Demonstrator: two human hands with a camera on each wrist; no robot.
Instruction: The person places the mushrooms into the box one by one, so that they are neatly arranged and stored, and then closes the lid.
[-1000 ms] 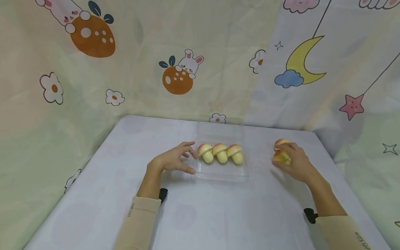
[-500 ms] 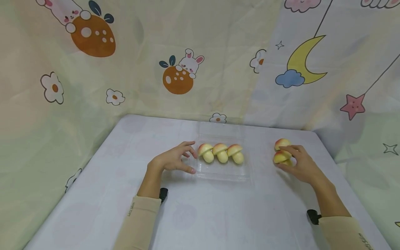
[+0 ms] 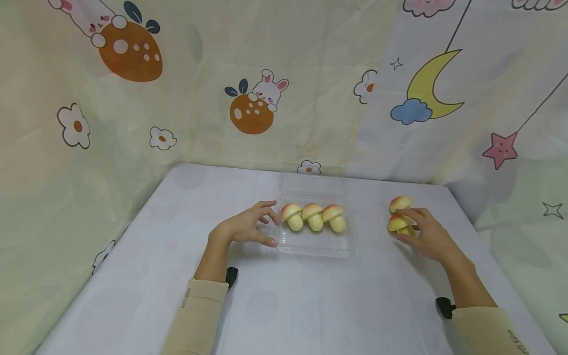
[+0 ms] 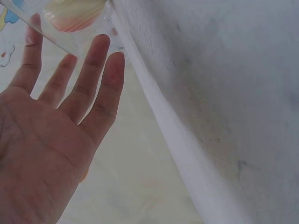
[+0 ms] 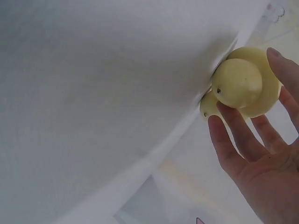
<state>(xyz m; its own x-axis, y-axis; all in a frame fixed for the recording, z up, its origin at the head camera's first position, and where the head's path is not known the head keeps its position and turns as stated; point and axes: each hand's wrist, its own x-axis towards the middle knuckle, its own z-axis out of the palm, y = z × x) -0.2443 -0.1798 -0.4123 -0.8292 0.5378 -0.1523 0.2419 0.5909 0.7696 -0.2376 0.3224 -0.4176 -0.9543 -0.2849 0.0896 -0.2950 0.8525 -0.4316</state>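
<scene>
On the left in my head view I see a beige sleeve (image 3: 197,308), with a small black device (image 3: 231,277) at its cuff, and then the left hand (image 3: 243,228). Its fingers are spread well apart, with the thumb toward the near side, and they hold nothing between them. They stand at the left wall of a clear plastic container (image 3: 306,245); if the tips press on this wall, I cannot tell. In the container three yellow mushroom pieces (image 3: 312,217) with reddish caps lie in one row, side by side, their stems toward me. To the right of it, well apart, two more mushrooms are on the white table cover (image 3: 293,305): the far mushroom (image 3: 401,203) and, just in front of it, the near mushroom (image 3: 398,224). The right hand (image 3: 427,236) comes to the near mushroom from the right side. Its index finger is at the cap and its thumb is beside the stem. My right wrist view shows these fingers apart around the piece, but whether they pinch it I cannot tell. Behind everything hangs a printed curtain (image 3: 310,98), with a yellow moon (image 3: 421,93) toward the right.
</scene>
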